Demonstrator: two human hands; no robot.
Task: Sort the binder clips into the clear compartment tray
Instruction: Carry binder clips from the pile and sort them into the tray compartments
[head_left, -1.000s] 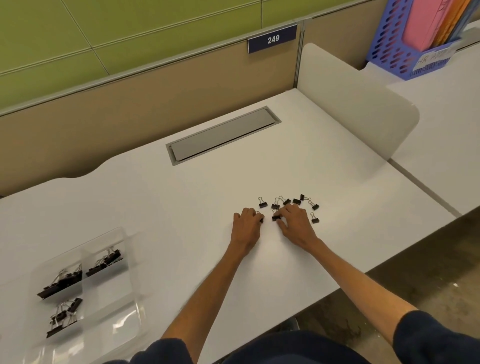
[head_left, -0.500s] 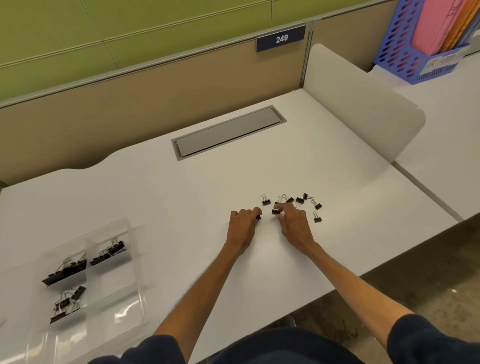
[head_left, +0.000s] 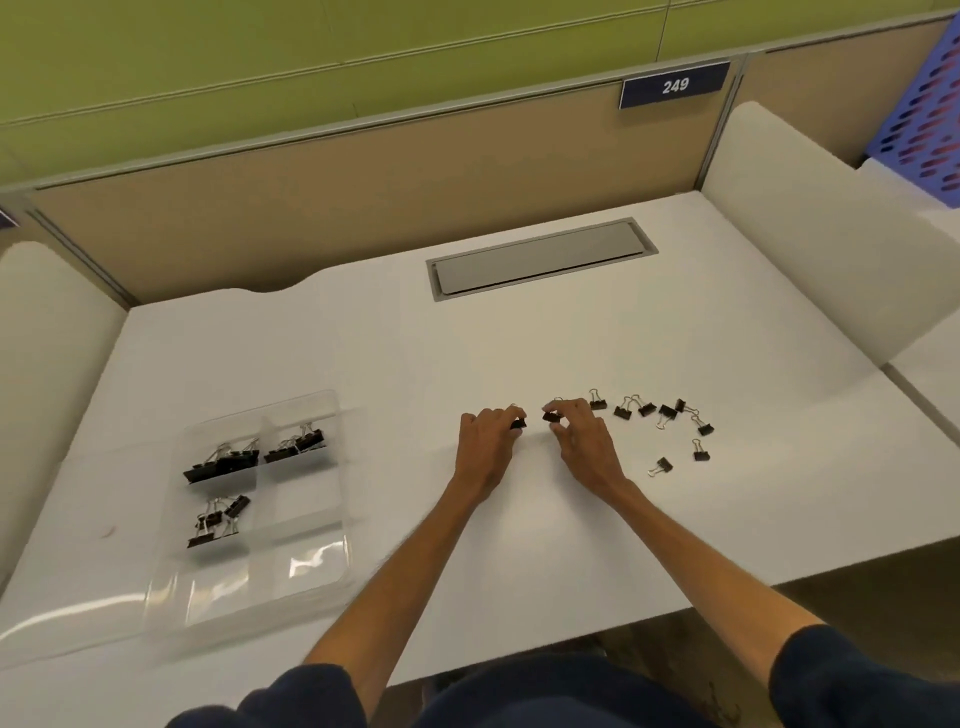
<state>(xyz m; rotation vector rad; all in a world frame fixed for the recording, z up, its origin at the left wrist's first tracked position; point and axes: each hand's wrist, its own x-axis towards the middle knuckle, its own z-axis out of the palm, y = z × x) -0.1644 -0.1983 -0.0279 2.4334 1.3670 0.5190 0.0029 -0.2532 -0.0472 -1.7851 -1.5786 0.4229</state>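
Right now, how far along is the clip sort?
Partway. Done: three compartments of the clear tray hold sorted clips. In hand: left hand pinches one small clip, right hand a second clip. Left: about eight loose clips on the desk, right of the hands.

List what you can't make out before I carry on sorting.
Head view only.
Left hand: fingers cover most of the left clip; size unclear.
Right hand: fingertips partly hide the right clip.
Piled clips in the clear tray: overlapping, too small to count.
Tray's near compartments: glare hides the dividers.
Blue file rack: cut off by the right edge.
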